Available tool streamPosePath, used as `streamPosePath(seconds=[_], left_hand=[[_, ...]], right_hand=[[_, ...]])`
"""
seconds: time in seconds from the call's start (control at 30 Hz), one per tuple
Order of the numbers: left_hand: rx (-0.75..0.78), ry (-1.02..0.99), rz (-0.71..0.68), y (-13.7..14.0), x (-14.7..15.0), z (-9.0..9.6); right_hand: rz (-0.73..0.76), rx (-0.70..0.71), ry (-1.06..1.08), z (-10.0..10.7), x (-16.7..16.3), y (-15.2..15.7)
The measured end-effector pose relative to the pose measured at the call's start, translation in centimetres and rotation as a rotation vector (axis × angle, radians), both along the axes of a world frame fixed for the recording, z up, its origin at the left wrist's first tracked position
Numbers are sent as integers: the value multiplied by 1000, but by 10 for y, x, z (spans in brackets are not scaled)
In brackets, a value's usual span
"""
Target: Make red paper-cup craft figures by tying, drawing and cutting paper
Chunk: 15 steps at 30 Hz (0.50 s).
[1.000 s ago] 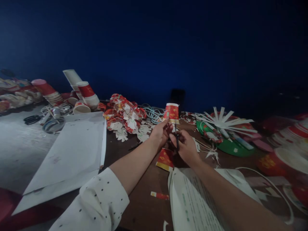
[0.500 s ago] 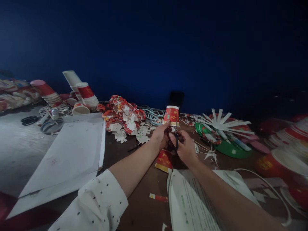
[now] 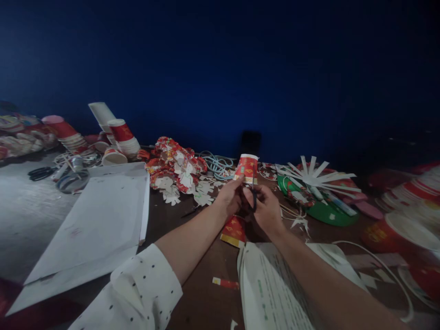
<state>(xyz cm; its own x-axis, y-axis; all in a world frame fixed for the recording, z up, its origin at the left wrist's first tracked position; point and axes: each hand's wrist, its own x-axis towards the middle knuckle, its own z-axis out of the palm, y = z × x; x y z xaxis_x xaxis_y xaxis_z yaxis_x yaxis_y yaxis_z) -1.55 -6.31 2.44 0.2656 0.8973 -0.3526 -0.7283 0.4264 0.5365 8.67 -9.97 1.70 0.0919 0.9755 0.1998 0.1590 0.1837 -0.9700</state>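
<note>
My left hand (image 3: 231,198) is closed on a red paper cup (image 3: 246,167) with gold figures, its white end facing up and away from me. Dark-handled scissors (image 3: 254,197) are gripped in my right hand (image 3: 266,208), with the blades upright against the right side of the cup. Both hands are close together over the brown table. Below them lies a red paper piece (image 3: 234,230) with a gold edge, partly covered by my left hand. A small red strip (image 3: 226,283) rests nearer to me.
Stacked paper cups (image 3: 123,137) and a white board (image 3: 99,220) are at the left. Behind my left arm is a heap of cut red and white paper (image 3: 175,165). A green disc (image 3: 332,215) bears white strips at the right. Printed sheets (image 3: 264,288) lie under my right forearm.
The cup has shifted slightly right and down and now tilts a little. The scissors have moved slightly right and their blades stand against the cup's side. Both hands keep their holds.
</note>
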Motion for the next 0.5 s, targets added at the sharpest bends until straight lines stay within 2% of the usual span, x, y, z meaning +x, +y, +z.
streamPosePath(seconds=[0.13, 0.33, 0.5], left_hand=[[87, 23, 27, 1, 4, -8], [172, 55, -99, 3, 4, -14], [78, -92, 108, 8, -4, -8]], right_hand=[[-53, -33, 59, 6, -4, 1], [10, -30, 151, 1, 0, 3], [17, -61, 189, 4, 5, -1]])
